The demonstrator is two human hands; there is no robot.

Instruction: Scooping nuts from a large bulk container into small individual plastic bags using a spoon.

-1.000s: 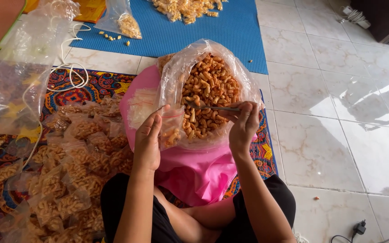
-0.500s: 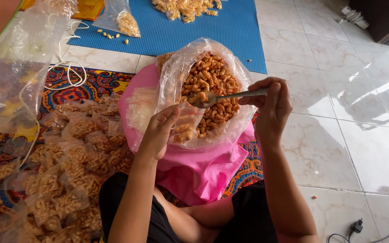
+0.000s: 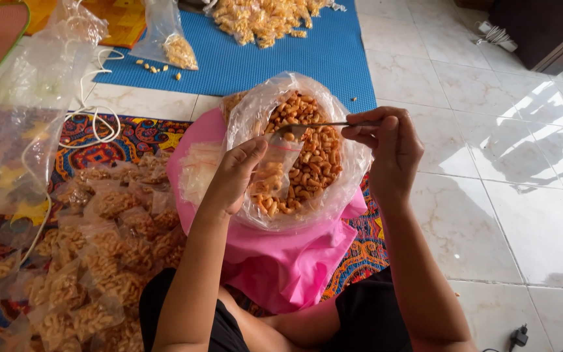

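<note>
While the right hand (image 3: 386,146) pinches a thin metal spoon (image 3: 307,127) by its handle, the spoon's bowl has swung from deep among the snacks to the mouth of a small clear plastic pouch (image 3: 278,163), which the left hand (image 3: 236,176) grips open; a filling stroke looks under way. Both sit just above a large clear plastic bag (image 3: 294,156) of golden-brown curled fried snacks, resting on pink cloth (image 3: 281,261). Left of that bag lie filled snack packets (image 3: 99,261); beyond it, a blue mat (image 3: 242,62).
</note>
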